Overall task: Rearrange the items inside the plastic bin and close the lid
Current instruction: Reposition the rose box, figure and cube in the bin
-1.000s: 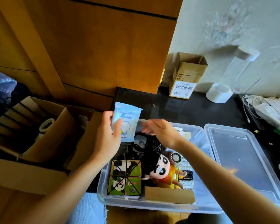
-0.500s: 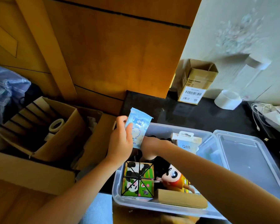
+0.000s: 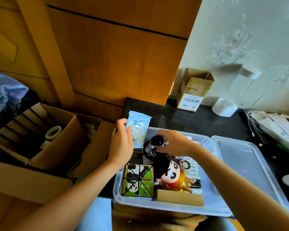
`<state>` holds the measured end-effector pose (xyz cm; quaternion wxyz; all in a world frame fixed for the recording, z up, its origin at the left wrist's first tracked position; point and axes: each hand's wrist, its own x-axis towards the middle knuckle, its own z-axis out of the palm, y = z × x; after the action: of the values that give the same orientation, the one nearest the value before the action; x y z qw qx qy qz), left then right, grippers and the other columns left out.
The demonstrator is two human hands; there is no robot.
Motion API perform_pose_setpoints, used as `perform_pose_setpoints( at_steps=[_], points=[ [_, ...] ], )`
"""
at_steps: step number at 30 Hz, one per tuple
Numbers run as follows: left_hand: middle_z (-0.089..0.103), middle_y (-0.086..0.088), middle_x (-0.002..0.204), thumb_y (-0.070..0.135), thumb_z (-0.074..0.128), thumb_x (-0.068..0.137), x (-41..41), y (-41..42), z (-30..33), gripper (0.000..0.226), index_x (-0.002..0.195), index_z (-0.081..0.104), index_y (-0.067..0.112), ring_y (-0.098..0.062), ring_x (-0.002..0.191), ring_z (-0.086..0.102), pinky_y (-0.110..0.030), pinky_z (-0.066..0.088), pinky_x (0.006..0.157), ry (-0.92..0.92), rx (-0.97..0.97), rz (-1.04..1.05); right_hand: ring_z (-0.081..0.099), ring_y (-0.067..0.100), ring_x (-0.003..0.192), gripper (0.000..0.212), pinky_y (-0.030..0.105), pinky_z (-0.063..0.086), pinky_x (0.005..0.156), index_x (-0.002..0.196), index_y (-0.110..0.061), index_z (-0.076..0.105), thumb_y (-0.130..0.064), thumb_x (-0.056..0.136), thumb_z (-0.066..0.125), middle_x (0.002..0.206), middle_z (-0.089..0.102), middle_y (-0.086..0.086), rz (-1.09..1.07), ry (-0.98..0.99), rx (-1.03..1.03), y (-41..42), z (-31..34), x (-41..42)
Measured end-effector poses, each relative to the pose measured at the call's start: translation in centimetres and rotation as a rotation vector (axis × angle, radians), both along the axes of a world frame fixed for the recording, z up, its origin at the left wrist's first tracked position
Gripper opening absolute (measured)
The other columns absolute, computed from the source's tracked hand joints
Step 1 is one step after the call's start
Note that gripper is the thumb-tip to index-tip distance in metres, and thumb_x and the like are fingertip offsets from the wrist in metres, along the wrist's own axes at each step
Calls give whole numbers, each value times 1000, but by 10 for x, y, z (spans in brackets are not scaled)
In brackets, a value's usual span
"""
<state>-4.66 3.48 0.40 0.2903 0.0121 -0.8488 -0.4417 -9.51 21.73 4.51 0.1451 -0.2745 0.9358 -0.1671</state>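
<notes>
Bin: clear plastic bin [image 3: 212,204], rounded corners, on the dark counter; its flat clear lid [image 3: 240,157] lies off, touching its right side.
Left hand: left hand [image 3: 122,145] grips a glossy pale-blue cartoon packet [image 3: 138,129] above the bin's back-left corner.
Right hand: right hand [image 3: 173,142] pinches a round black object [image 3: 157,140] over the bin.
Contents: panda-print cube [image 3: 138,180], plush doll [image 3: 171,176].
Writing: brown carton [image 3: 193,94], "Made in Vietnam".

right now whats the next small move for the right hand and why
Probably lift the black round item that the right hand grips out of the cable clutter at the plastic bin's far end, making room for the blue packet held by the left hand.
</notes>
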Motion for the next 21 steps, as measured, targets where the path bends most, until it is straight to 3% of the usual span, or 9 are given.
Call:
perform_pose_setpoints(
  at_steps=[3,5,7,10,13,15,17,19,21],
  points=[
    [39,16,75,1,51,93,3,1,6,10,100,49,-6,9,51,37,-10,40,48,21,-111,-9,55,11,65,15,25,45,62,87,-19,60,-26,79,71,75,62,-8,-233,-25,-210,35,20,12],
    [42,9,76,-1,53,91,6,2,11,9,97,51,-8,9,49,32,-7,39,48,28,-169,-16,54,10,58,14,27,45,58,85,-14,63,-27,81,66,71,64,-2,-334,-92,-197,58,29,21],
    [43,6,76,3,52,94,7,2,14,11,99,51,-7,4,49,32,-19,36,36,-22,-204,-20,50,11,55,23,22,42,54,82,-9,62,-32,84,61,66,61,-2,-346,-114,-5,77,33,31],
    [43,4,78,9,46,97,8,3,16,17,106,50,-5,-11,56,37,-23,28,41,-87,-239,-43,55,15,64,25,17,39,53,86,-13,63,-37,87,56,81,67,2,-310,-133,380,93,29,47],
    [43,3,81,13,43,99,9,3,19,20,109,48,-2,-6,55,36,-15,24,41,-114,-245,-53,64,20,90,39,26,49,77,104,-11,65,-45,86,56,105,69,5,-299,-112,562,93,22,54],
    [42,5,77,13,43,99,10,4,20,18,108,48,-2,-2,52,34,-18,27,36,-124,-252,-61,63,19,95,34,29,50,81,106,-18,65,-44,86,57,107,68,-1,-334,5,468,83,24,51],
    [41,6,73,11,45,98,9,4,18,16,105,49,-2,3,49,32,-15,40,43,-128,-262,-84,63,17,95,21,28,49,79,97,-24,65,-40,86,56,103,68,-4,-347,76,331,65,26,43],
    [45,5,73,13,43,99,6,3,13,15,105,48,-1,4,47,33,-13,39,43,-147,-275,-92,64,21,91,16,29,52,75,88,-19,64,-31,87,53,97,69,-1,-337,90,224,41,26,34],
    [48,5,73,14,42,99,3,1,8,14,105,46,2,2,45,36,-14,36,38,-150,-273,-84,64,27,91,21,35,54,77,95,-14,66,-23,87,49,99,69,5,-314,72,157,18,22,25]
  ],
)
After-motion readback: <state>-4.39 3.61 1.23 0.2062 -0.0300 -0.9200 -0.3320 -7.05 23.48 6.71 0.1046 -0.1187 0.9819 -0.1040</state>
